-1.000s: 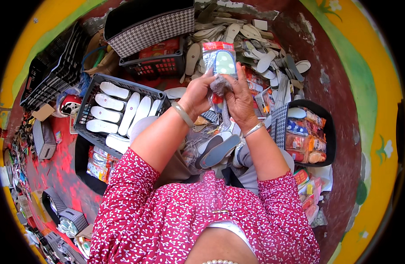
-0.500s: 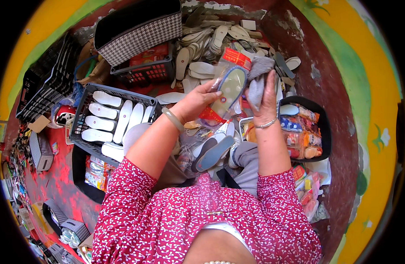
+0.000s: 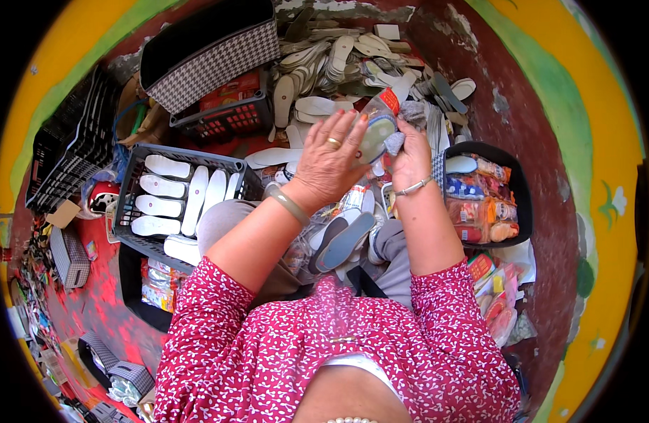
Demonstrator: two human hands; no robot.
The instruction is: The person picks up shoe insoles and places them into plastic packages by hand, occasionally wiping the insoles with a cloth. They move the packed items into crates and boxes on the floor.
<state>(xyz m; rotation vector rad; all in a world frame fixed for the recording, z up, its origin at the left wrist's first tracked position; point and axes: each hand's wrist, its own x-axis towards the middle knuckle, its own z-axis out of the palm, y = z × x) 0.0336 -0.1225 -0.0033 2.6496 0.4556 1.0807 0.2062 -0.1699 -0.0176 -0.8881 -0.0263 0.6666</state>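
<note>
A clear packet with a red header holds a green, light-spotted insole (image 3: 375, 137) in front of me. My right hand (image 3: 413, 154) is closed on the packet's right side, together with a folded grey fuzzy piece (image 3: 412, 110) whose exact kind I cannot make out. Fingers stretched out and slightly apart, my left hand (image 3: 329, 155) lies against the packet's left side and covers part of it. Below both hands, loose grey-blue insoles (image 3: 347, 243) rest between my knees, among clear plastic wrappers.
A dark crate (image 3: 243, 176) of white insoles (image 3: 166, 185) stands at left. At right is a black-lined basket (image 3: 525, 211) of packaged goods. Piled insoles (image 3: 338, 53) lie against the far wall, beside a houndstooth bin (image 3: 219, 67) on another crate. Stacked black crates (image 3: 74, 141) stand far left.
My left hand has let go of the packet's edge and spread its fingers flat against it. The packet has tilted and moved slightly right; my right hand has come down a little, still holding on.
</note>
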